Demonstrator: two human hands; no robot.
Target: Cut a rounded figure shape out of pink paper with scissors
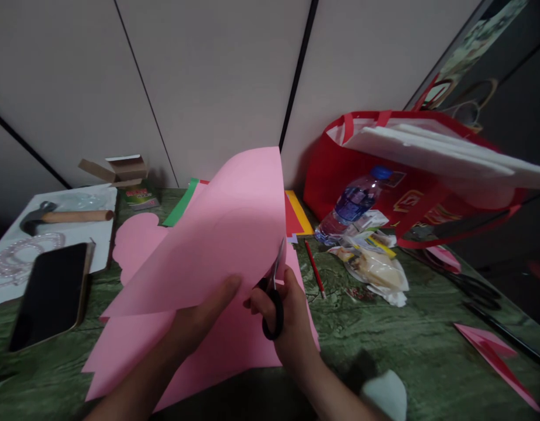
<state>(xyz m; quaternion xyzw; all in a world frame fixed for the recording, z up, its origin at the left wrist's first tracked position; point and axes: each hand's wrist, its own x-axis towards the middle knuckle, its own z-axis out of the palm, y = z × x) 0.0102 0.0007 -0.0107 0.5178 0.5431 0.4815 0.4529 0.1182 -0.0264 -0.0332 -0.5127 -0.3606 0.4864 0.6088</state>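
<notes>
A large sheet of pink paper [226, 234] stands raised and curved in front of me. My left hand [212, 301] grips its lower edge, thumb on the near face and the other fingers hidden behind the sheet. In my right hand [291, 316] is a pair of black-handled scissors [276, 310], its blades pointing up at the right part of the sheet. More pink sheets [234, 345] lie stacked on the table beneath. A pink scalloped cutout [136, 242] rests left of the raised sheet.
On the left are a hammer [76, 216], a phone [50, 292], clear beads [24, 257] and a small open box [136, 187]. To the right are a red pencil [314, 269], a water bottle [351, 204], food wrappers [375, 263], a red bag [324, 175] and other scissors [475, 286].
</notes>
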